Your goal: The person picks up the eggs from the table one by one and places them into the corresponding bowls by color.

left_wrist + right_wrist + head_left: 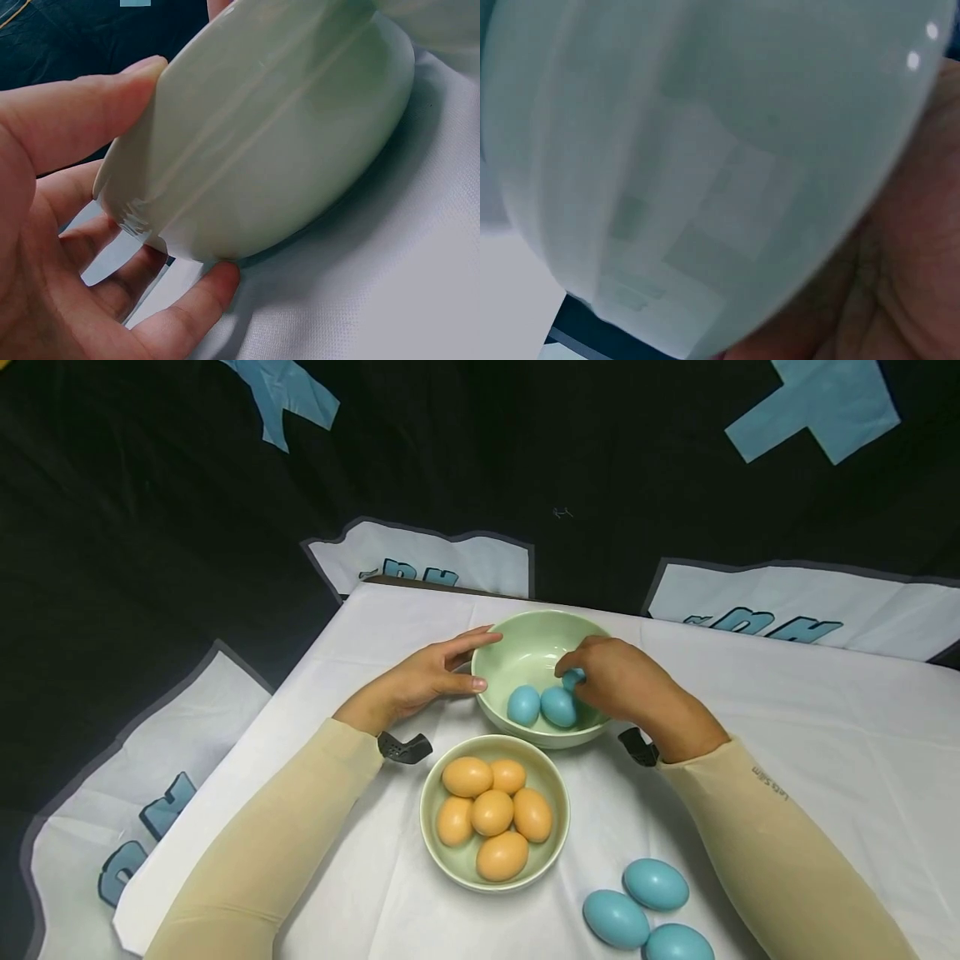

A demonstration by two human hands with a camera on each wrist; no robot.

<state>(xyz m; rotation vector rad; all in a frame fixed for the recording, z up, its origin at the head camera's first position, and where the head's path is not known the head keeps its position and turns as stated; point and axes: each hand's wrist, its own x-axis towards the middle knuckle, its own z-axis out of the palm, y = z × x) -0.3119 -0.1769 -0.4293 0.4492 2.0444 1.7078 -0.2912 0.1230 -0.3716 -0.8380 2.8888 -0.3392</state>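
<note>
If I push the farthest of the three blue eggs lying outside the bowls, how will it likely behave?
The blue egg would probably roll in a curve, being rounded and elongated. Its smooth-looking surface may be slippery, and it could knock the two other eggs close beside it.

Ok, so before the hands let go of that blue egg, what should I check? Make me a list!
1. Left hand at the far bowl: ok, it touches the rim.
2. Right hand has the held blue egg: ok, it pinches it over the bowl's inside.
3. Held blue egg touching the bowl's bottom: cannot tell, the hand hides most of it.
4. Orange eggs all together in the near bowl: ok, I see six there.
5. Every blue egg off the white cloth: not ok, three loose blue eggs lie there.
</note>
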